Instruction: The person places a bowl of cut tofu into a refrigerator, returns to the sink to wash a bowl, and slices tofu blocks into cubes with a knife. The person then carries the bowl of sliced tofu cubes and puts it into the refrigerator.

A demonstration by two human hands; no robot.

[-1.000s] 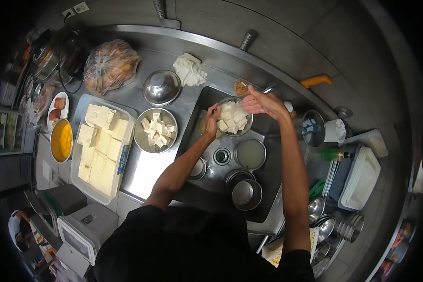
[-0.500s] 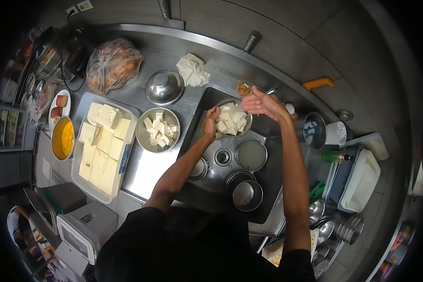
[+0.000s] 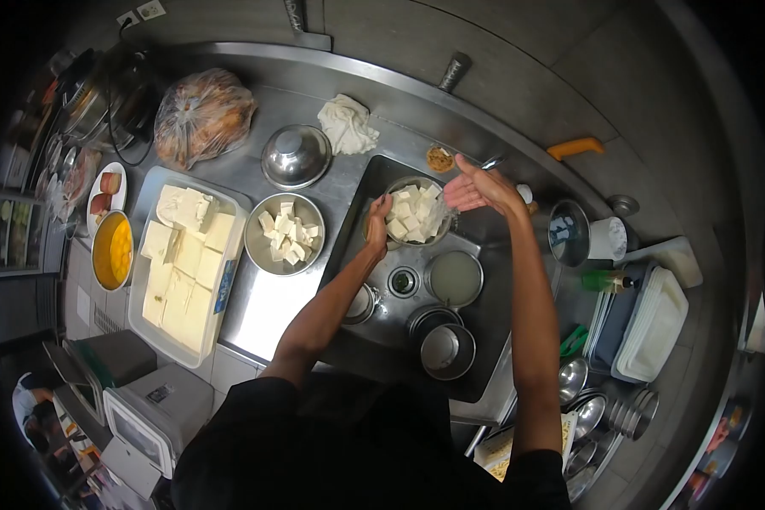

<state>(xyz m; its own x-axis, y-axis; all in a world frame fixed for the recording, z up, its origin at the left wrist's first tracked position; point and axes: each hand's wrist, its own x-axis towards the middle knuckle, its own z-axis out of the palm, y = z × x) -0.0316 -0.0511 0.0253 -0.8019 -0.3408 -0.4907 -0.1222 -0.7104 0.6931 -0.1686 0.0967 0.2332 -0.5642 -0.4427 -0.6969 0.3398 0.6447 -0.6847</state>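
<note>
My left hand (image 3: 379, 226) grips the left rim of a metal bowl (image 3: 420, 241) full of white tofu cubes (image 3: 415, 211), held over the upper part of the sink (image 3: 365, 191). On the bowl's right side my right hand (image 3: 478, 187) is open, fingers stretched out, under the faucet (image 3: 492, 161). Water splashes between that hand and the tofu. Left of the sink, a second metal bowl (image 3: 285, 265) holds more white cubes. A bowl of cloudy liquid (image 3: 454, 279) and an empty-looking metal pot (image 3: 447, 352) sit lower in the sink.
To the left are a plastic tub (image 3: 186, 348) of tofu slabs, a bowl of yolks (image 3: 113, 251), a domed metal lid (image 3: 296, 156), a bagged food bundle (image 3: 202, 119) and a cloth (image 3: 348, 124). White trays (image 3: 653, 327) stand right. A person (image 3: 27, 408) is far left.
The bowl of tofu has shifted slightly to the left and its rim shows more. My right hand has moved a little away from the cubes, and splashing water now shows beside it.
</note>
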